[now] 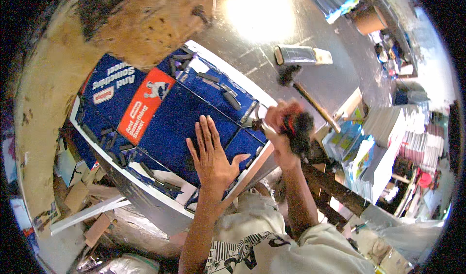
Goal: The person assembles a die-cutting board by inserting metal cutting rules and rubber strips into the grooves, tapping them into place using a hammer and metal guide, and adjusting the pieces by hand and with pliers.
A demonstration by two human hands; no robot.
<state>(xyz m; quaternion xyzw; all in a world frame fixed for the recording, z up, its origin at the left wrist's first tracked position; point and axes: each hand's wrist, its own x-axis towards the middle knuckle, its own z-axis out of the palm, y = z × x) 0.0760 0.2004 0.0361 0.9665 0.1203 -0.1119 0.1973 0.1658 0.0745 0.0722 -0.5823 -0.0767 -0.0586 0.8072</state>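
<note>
My left hand (211,160) lies flat, fingers spread, on a dark blue printed sheet (167,106) with a red printed panel. Short black foam-like strips (232,99) line the sheet's edges, and a white board border (233,79) runs around it. My right hand (284,128), smeared by motion, is closed at the sheet's right corner. It grips a black-and-red tool (300,130) whose kind I cannot make out. Beyond it lies a mallet (310,101) with a black head and wooden handle.
A dark block with a pale end (303,55) lies on the grey table (262,75). Worn wooden board (145,26) stands at the far left. Stacks of printed paper (374,147) fill the right side. Cardboard scraps (80,196) are at the lower left.
</note>
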